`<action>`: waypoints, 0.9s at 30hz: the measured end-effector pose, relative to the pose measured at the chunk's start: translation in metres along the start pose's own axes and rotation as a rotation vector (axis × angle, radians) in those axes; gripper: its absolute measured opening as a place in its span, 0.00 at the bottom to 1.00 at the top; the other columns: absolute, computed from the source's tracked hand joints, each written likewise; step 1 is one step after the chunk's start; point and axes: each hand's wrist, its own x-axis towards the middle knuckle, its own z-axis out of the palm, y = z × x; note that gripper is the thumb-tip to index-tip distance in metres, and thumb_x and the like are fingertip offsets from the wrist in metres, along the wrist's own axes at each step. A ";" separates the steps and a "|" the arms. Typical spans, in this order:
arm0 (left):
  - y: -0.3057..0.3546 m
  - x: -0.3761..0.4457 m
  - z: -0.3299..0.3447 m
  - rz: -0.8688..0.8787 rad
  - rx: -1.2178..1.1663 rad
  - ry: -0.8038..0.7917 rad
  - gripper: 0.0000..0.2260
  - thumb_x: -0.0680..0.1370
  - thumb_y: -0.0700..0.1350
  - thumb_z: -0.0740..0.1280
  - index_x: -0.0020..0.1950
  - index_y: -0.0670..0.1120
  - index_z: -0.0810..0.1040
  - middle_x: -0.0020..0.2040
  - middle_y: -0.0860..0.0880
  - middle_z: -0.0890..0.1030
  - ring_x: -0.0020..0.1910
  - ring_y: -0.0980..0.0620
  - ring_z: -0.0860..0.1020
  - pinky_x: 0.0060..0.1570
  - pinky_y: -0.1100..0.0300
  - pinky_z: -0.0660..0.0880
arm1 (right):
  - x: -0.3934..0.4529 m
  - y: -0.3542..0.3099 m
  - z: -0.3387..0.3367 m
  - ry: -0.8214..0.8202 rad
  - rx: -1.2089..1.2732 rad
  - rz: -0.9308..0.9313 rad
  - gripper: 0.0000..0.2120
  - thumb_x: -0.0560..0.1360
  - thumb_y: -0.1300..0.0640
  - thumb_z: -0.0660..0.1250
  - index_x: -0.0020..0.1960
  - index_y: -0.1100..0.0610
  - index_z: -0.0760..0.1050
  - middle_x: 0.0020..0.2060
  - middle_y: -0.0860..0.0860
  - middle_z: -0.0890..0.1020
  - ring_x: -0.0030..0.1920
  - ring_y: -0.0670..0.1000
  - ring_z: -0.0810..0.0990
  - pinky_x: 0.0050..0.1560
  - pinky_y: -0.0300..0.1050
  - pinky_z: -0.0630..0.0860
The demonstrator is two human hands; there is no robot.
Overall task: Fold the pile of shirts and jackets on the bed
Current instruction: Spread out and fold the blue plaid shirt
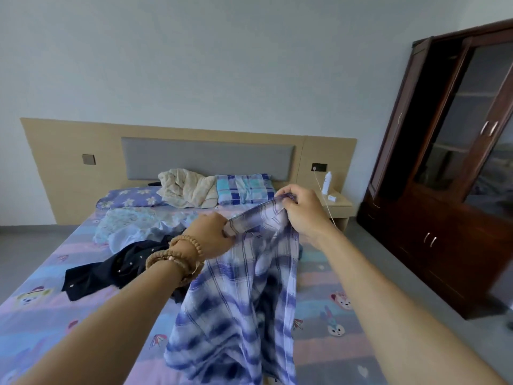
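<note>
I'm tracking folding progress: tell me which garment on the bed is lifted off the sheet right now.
The blue-and-white plaid shirt: the left hand and right hand grip its top edge and it hangs. The dark navy shirt and pale floral garment lie crumpled on the sheet.

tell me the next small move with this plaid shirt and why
Probably lower it flat onto the bed sheet. Both the left hand and right hand pinch the plaid shirt at its top edge, and it hangs bunched in the air, too crumpled to fold; bare sheet lies below it.
</note>
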 end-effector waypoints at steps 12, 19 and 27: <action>-0.054 -0.025 0.019 0.164 -0.411 -0.263 0.22 0.68 0.42 0.76 0.23 0.49 0.65 0.22 0.51 0.66 0.23 0.55 0.65 0.30 0.61 0.63 | -0.039 0.028 -0.025 -0.280 -1.130 -0.090 0.10 0.75 0.61 0.66 0.36 0.55 0.70 0.33 0.49 0.73 0.39 0.56 0.74 0.38 0.46 0.68; -0.033 -0.053 0.071 0.121 -0.281 -0.441 0.18 0.74 0.48 0.73 0.59 0.45 0.72 0.30 0.54 0.78 0.27 0.59 0.74 0.30 0.69 0.68 | -0.059 0.047 -0.047 -0.057 -0.824 -0.101 0.12 0.66 0.70 0.62 0.43 0.57 0.79 0.38 0.53 0.82 0.41 0.59 0.78 0.39 0.52 0.77; 0.039 -0.081 0.186 -0.064 -0.360 -0.066 0.29 0.69 0.62 0.72 0.61 0.48 0.66 0.57 0.51 0.71 0.57 0.50 0.72 0.57 0.55 0.72 | -0.085 0.020 -0.067 -0.202 -0.351 0.012 0.20 0.67 0.74 0.53 0.41 0.56 0.79 0.41 0.56 0.81 0.41 0.56 0.77 0.41 0.47 0.71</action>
